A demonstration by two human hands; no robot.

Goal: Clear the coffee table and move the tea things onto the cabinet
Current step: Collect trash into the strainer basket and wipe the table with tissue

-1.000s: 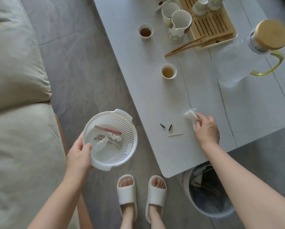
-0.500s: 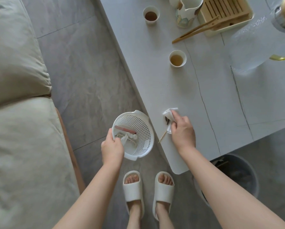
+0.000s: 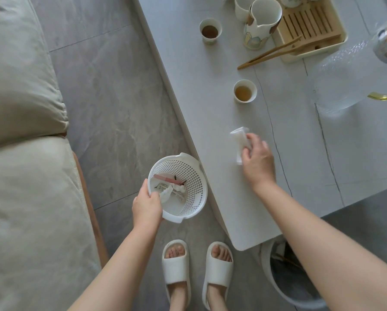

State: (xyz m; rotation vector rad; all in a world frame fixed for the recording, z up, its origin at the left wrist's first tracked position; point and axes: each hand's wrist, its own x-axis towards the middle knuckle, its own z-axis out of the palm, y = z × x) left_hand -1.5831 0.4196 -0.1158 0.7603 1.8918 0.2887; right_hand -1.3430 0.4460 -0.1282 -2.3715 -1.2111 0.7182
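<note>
At the counter's (image 3: 244,198) near edge, your left hand (image 3: 146,206) grips the rim of a white basket (image 3: 189,189), fingers curled round the wall and thumb inside. The basket sits just off the counter, its far side touching or nearly touching the edge; you cannot tell which. Inside lie crumpled paper, a pink strip and a few dark bits.

Your right hand (image 3: 258,163) rests on the counter, holding a white tissue (image 3: 239,138) down with curled fingers; the hand is blurred, so the exact hold is unclear. The tissue sticks out beyond the fingertips, away from you.

Farther along the counter, well apart from both hands, stand a cup (image 3: 244,90) of pale tea and another cup (image 3: 210,30) of dark tea. Beyond them are a white pitcher (image 3: 263,23), wooden tongs (image 3: 268,53) leaning on a slatted tray (image 3: 311,25), and a glass jug (image 3: 349,75) at the right.

A bin (image 3: 284,286) stands on the floor under the counter's corner, beneath your right arm.
</note>
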